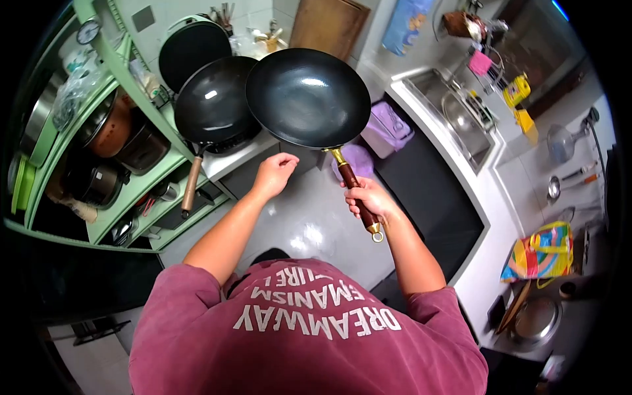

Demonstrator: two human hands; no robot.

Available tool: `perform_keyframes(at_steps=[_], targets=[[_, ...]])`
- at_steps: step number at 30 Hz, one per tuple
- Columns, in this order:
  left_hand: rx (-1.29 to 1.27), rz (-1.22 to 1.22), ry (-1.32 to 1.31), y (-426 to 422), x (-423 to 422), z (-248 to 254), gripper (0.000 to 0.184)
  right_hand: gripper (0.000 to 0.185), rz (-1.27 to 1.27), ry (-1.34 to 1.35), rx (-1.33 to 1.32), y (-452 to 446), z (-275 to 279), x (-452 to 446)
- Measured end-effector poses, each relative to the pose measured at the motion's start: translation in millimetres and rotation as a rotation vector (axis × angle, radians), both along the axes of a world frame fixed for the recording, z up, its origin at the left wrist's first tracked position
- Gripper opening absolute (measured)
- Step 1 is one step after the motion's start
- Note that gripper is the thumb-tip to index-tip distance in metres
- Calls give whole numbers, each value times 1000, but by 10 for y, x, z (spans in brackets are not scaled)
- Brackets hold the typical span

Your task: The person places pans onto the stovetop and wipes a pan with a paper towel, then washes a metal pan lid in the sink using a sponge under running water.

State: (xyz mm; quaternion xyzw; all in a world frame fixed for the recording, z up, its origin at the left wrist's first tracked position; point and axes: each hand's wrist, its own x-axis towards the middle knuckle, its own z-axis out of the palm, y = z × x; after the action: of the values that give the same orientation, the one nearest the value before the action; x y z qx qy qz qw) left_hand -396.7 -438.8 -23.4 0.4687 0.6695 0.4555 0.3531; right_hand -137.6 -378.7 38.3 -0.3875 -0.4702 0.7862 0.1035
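My right hand (pixel 366 199) is wrapped round the dark wooden handle of a black wok (pixel 308 97), which is held up in front of me with its inside showing. The handle has brass-coloured fittings and a ring at its end. Below the wok's left side, my left hand (pixel 276 172) is held in the air with its fingers curled together, apart from the wok, and nothing shows in it. A second black wok (pixel 214 102) with a light wooden handle rests on the stove at the left, partly behind the held one.
Green shelves (pixel 168 164) with pots stand at the left. A round black pan (pixel 191 49) stands behind the stove. A sink (pixel 454 115) is at the right, with a purple bin (pixel 387 130) beside the dark cabinets. A colourful bag (pixel 541 253) lies on the right counter.
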Motion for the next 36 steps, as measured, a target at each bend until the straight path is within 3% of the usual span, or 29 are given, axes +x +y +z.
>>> perform_keyframes(at_steps=[6, 11, 13, 19, 27, 34, 36], targets=[[-123, -192, 98, 302, 352, -87, 22, 24, -181, -18, -45, -456, -84, 461], [-148, -488, 126, 538, 605, -263, 25, 26, -461, -28, -65, -901, -211, 580], [-166, -654, 64, 613, 715, -427, 25, 27, -578, -29, -65, -1129, -253, 579], [-286, -1051, -139, 274, 1365, -305, 23, 20, -1003, -37, -77, -2089, -242, 478], [-219, -1731, -175, -1078, 2550, -2, 29, 11, -1606, -122, 3, -3575, -159, 420], [-257, -2105, -113, -2633, 3069, 293, 32, 12, -2091, -148, 40, -4900, 80, 332], [-196, -2176, -205, -3049, 3127, 197, 31, 11, -2208, -137, 50, -5309, 84, 281]])
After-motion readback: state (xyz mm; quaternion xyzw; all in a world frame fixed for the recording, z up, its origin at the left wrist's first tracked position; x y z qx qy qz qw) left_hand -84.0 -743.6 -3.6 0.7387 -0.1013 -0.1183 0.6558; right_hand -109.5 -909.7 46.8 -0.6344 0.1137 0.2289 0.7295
